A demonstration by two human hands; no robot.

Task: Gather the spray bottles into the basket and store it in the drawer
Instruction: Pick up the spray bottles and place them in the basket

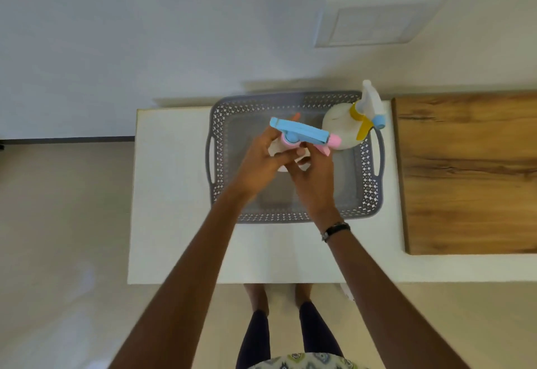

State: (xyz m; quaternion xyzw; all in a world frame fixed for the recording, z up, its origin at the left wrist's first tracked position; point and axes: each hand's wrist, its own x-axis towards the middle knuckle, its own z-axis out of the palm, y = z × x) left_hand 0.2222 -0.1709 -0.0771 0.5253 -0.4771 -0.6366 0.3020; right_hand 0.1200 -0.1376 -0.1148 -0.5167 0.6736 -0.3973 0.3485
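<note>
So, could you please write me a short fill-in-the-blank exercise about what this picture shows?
1. Both hands, the left hand and the right hand, hold a spray bottle with a ____ trigger head.
2. The other spray bottle, the one with the yellow collar, stands in the ____.
3. The basket rests on a ____ table.
4. The right wrist wears a ____.

Missing words: blue; basket; white; watch

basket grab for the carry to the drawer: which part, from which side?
Probably the two slot handles in the short end walls of the grey basket: left one, right one. Come in from the left and right ends, one hand each. Long walls are perforated with no grip. The upright white bottle stands at the right end, so lift level.
</note>
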